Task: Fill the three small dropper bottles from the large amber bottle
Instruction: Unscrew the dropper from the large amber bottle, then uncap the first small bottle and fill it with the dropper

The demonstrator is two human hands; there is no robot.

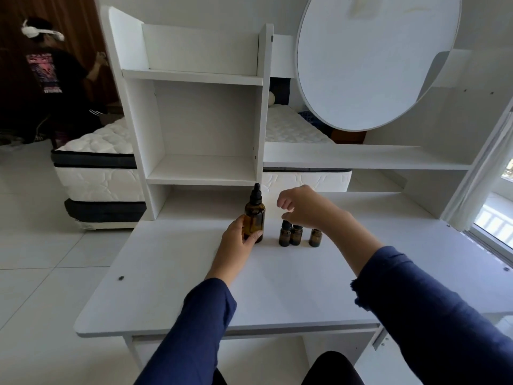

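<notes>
The large amber bottle (254,216) with a black dropper cap stands upright on the white desk (172,273). My left hand (238,243) grips its lower body from the left. To its right stand three small amber bottles in a row: the left one (284,236), the middle one (296,236) touching it, and the right one (315,238) a little apart. My right hand (302,208) hovers just above the small bottles with fingers loosely curled, holding nothing.
A white shelf unit (205,129) rises at the desk's back, with a long shelf (361,158) to the right and a round mirror (372,59) above. A bed (97,162) and another person (55,79) lie beyond at the left.
</notes>
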